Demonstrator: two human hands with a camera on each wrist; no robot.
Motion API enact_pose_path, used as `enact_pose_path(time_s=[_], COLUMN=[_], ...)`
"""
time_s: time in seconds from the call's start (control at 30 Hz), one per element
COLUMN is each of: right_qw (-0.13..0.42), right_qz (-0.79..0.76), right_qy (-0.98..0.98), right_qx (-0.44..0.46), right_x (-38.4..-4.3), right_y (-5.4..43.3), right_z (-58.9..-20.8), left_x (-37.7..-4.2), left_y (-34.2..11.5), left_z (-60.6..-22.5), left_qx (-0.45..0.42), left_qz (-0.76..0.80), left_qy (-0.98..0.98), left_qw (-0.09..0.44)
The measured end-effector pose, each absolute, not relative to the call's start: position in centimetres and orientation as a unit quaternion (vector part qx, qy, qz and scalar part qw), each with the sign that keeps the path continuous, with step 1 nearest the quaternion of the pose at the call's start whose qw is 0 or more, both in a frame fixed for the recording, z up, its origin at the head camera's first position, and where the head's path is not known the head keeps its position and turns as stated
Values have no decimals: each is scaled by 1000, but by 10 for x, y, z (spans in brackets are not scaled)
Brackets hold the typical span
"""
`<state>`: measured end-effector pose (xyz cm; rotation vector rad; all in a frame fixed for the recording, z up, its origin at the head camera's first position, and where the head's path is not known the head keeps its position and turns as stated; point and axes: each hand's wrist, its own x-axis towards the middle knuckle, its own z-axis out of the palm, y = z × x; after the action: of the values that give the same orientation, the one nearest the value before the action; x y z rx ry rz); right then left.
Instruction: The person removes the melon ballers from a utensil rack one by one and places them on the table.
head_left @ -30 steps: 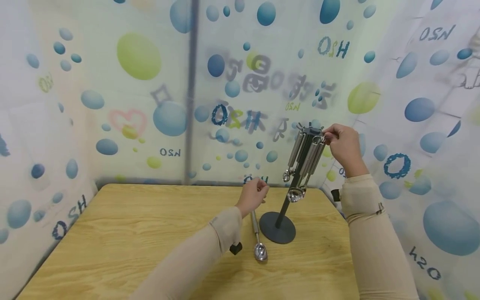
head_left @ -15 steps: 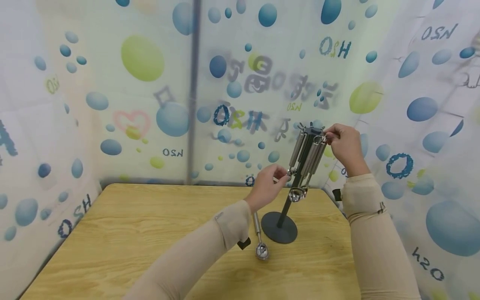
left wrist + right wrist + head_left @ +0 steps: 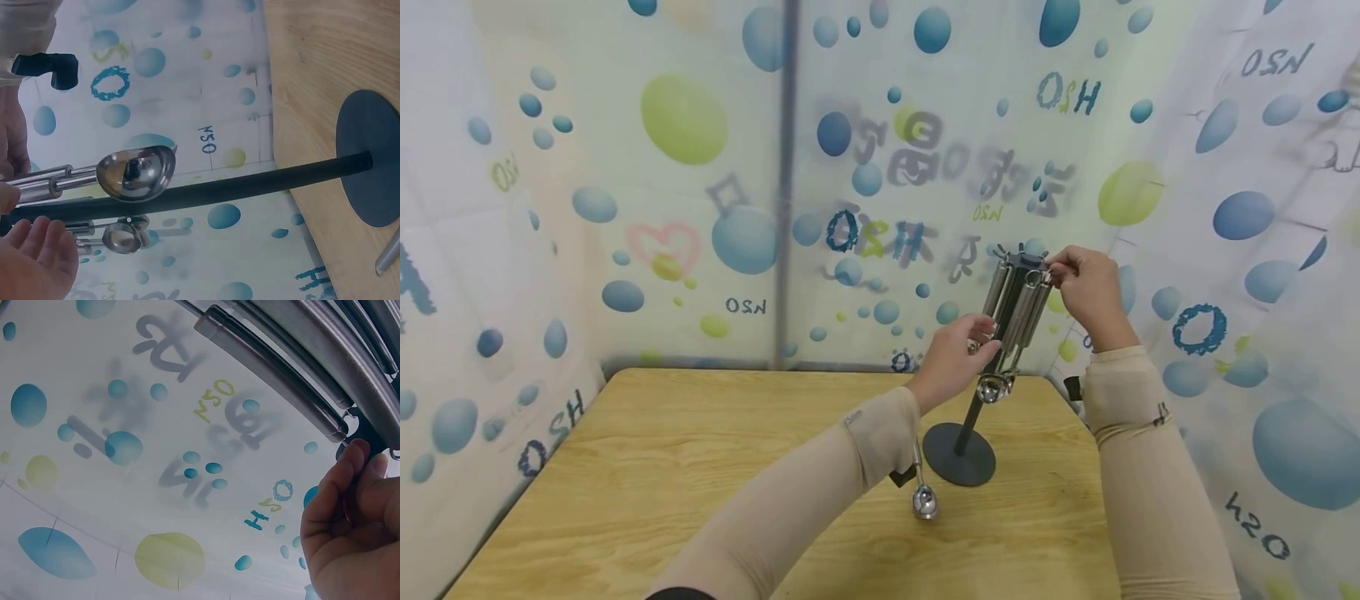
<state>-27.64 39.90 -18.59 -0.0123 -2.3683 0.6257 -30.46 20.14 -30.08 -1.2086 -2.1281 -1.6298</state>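
A black utensil stand point(image 3: 959, 454) with a round base leans to the right, bearing several metal scoops by their handles point(image 3: 275, 378). My right hand point(image 3: 1092, 296) pinches at a hook on its top with thumb and forefinger; the exact grip is partly hidden point(image 3: 356, 534). My left hand point(image 3: 953, 354) is beside the hanging handles, thumb and fingers apart. In the left wrist view its relaxed fingers point(image 3: 53, 240) lie close to the dark pole point(image 3: 250, 182); contact is unclear. A large scoop bowl point(image 3: 142, 172) and a smaller one point(image 3: 122, 239) hang there.
Another scoop point(image 3: 925, 502) lies on the wooden table point(image 3: 700, 467) in front of the stand's base, its handle partly behind my left sleeve. Curtains with a bubble pattern point(image 3: 685, 118) enclose the table at the back and sides.
My left hand has risen and moved right, from above the lying scoop to the hanging handles, and its fingers have spread. The right hand stays at the top of the stand.
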Motion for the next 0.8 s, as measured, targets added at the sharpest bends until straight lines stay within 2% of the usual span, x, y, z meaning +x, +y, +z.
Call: enact_pose_path(time_s=[0.3,0.8], right_qw=[343,349], right_qz=[231,238], right_qy=[-910,-906], right_qx=[-4,2], right_x=[-276,-276], right_y=[397,400], right_z=[-186,-188], left_x=[-300,-300], left_y=[212,230], left_z=[-288,-281], left_qx=[-390,-374], left_qz=[-552,-594], left_qy=[-730,-708], left_qw=[106,81])
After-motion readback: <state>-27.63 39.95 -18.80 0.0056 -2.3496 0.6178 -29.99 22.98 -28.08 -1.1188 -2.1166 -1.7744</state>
